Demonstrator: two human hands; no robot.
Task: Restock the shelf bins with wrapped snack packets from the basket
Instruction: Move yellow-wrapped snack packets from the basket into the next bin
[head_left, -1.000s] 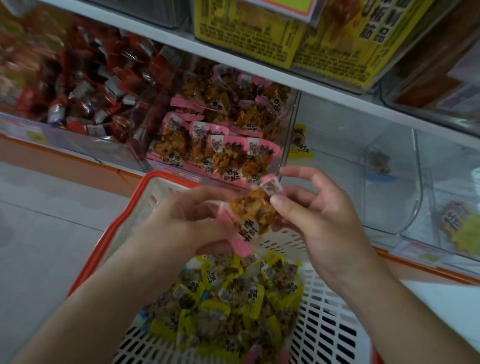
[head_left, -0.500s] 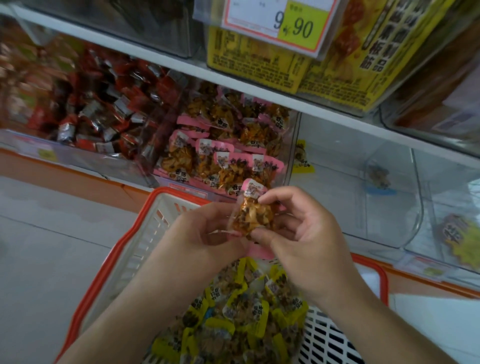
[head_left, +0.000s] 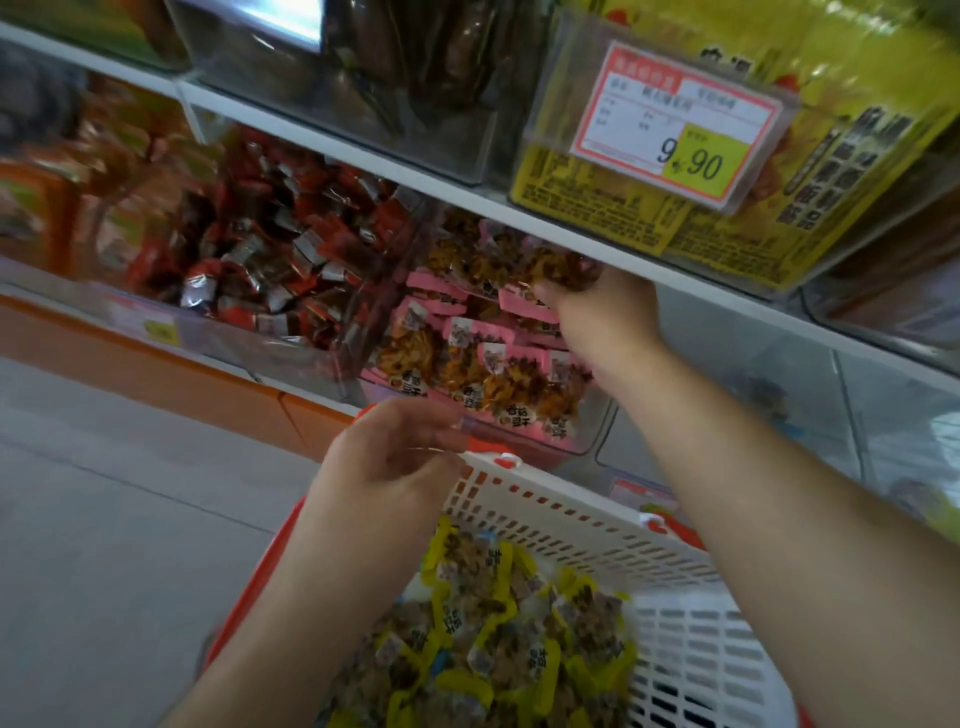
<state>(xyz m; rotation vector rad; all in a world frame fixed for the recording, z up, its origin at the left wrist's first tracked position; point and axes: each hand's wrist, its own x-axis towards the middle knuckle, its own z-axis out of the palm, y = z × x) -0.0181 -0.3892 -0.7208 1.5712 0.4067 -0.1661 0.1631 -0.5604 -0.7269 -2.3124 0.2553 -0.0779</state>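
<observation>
The right hand (head_left: 605, 312) is reaching into the clear bin (head_left: 582, 436) of pink-edged packets (head_left: 467, 358), at its back right corner under the shelf edge. Its fingers are curling around a pink-edged packet (head_left: 563, 275), gripping it over the pile. The left hand (head_left: 387, 460) is hovering over the far rim of the basket (head_left: 561, 514), fingers relaxed and slightly spread, holding nothing. Yellow-edged packets (head_left: 493, 639) are lying heaped in the basket. A price tag (head_left: 675, 124) is hanging on the upper shelf.
</observation>
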